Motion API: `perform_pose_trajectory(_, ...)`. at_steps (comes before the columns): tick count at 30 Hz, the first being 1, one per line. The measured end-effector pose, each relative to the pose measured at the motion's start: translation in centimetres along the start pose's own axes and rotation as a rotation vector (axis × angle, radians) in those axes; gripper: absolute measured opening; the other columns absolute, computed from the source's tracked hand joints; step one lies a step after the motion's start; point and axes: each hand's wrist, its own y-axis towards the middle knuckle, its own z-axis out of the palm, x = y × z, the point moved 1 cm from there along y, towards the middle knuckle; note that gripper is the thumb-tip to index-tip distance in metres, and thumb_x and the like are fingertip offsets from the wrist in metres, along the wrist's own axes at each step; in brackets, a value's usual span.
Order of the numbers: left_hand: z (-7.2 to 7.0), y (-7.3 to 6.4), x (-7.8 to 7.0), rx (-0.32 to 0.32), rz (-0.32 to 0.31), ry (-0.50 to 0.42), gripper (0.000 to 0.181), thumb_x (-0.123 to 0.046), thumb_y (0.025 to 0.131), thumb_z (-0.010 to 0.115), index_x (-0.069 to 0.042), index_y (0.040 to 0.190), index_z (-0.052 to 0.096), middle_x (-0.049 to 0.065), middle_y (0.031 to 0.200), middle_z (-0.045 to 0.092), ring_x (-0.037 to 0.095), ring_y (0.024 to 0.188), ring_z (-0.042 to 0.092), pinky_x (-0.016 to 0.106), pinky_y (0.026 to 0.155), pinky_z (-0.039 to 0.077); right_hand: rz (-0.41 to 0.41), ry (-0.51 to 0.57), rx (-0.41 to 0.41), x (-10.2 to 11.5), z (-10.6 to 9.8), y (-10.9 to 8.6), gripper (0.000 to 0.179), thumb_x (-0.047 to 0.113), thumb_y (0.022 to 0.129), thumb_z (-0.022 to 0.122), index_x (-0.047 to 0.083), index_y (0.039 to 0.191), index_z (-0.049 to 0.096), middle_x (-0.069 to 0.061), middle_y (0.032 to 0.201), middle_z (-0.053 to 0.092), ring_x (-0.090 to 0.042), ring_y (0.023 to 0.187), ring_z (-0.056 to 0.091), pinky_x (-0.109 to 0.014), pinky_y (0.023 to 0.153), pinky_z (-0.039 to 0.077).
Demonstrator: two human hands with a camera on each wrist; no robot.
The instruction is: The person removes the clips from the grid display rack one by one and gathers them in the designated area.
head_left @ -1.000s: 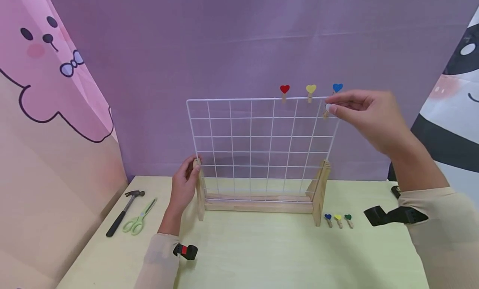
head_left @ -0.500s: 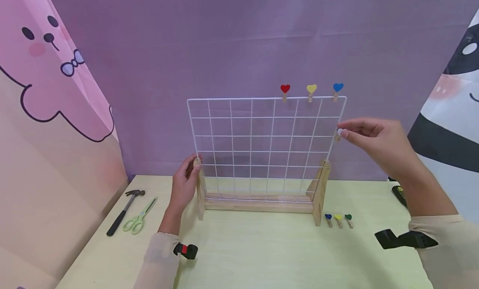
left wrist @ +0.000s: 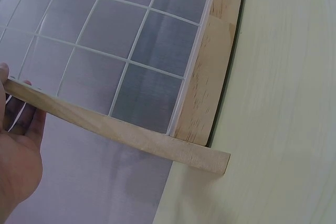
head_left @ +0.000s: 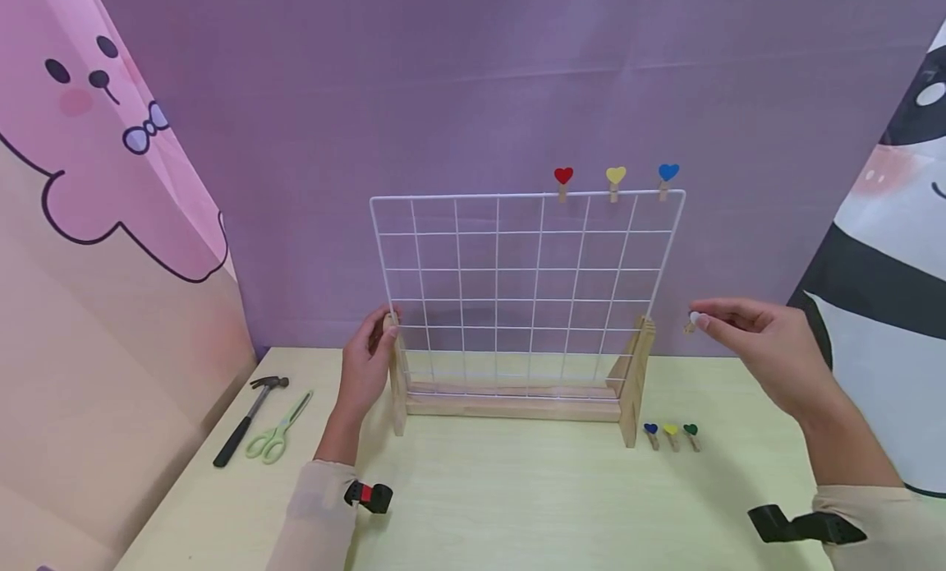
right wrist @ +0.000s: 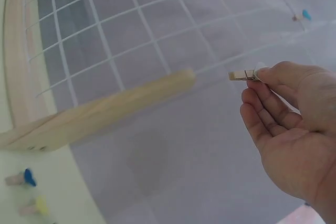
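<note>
A white wire grid stands upright in a wooden stand. My left hand grips the top of the stand's left post, thumb in front and fingers behind. Between thumb and fingertips, my right hand pinches a small wooden clothespin with a white top, held in the air right of the stand. Clipped along the grid's top wire are a red heart clothespin, a yellow one and a light blue one.
Right of the stand's foot lie three heart clothespins: dark blue, yellow and green. A hammer and green scissors lie at the table's left. A purple backdrop hangs behind.
My right hand has moved down and to the right, away from the grid's upper right corner, with the white-topped clothespin still pinched. My left hand has stayed on the post.
</note>
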Motion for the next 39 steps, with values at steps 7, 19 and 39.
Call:
perform_pose_trajectory(7, 0.0, 0.0, 0.2, 0.005, -0.006, 0.0, 0.038, -0.015, 0.107, 0.056, -0.01, 0.145, 0.056, 0.013, 0.141, 0.064, 0.024, 0.132, 0.059, 0.006, 0.101, 0.045, 0.002, 0.054, 0.022, -3.3, 0.5, -1.6, 0.037, 0.032, 0.102, 0.067, 0.011, 0.132, 0.068, 0.033, 0.106, 0.069, 0.015, 0.101, 0.058, -0.005, 0.079, 0.047)
perform_pose_trajectory(19, 0.0, 0.0, 0.2, -0.001, 0.004, 0.005, 0.038, -0.015, 0.107, 0.057, -0.009, 0.145, 0.056, 0.015, 0.141, 0.064, 0.024, 0.13, 0.06, 0.006, 0.101, 0.045, 0.066, 0.17, 0.048, -9.1, 2.0, -4.2, 0.031, 0.021, 0.102, 0.067, 0.009, 0.13, 0.071, 0.029, 0.106, 0.073, 0.018, 0.099, 0.062, -0.004, 0.08, 0.05)
perform_pose_trajectory(39, 0.0, 0.2, 0.5, -0.002, 0.003, -0.021, 0.04, -0.015, 0.106, 0.058, -0.005, 0.145, 0.056, 0.021, 0.14, 0.063, 0.02, 0.124, 0.06, 0.007, 0.099, 0.047, 0.145, 0.039, 0.071, -13.6, 4.5, -5.4, 0.04, 0.028, 0.101, 0.068, -0.004, 0.126, 0.07, 0.028, 0.101, 0.073, 0.019, 0.092, 0.06, -0.008, 0.073, 0.052)
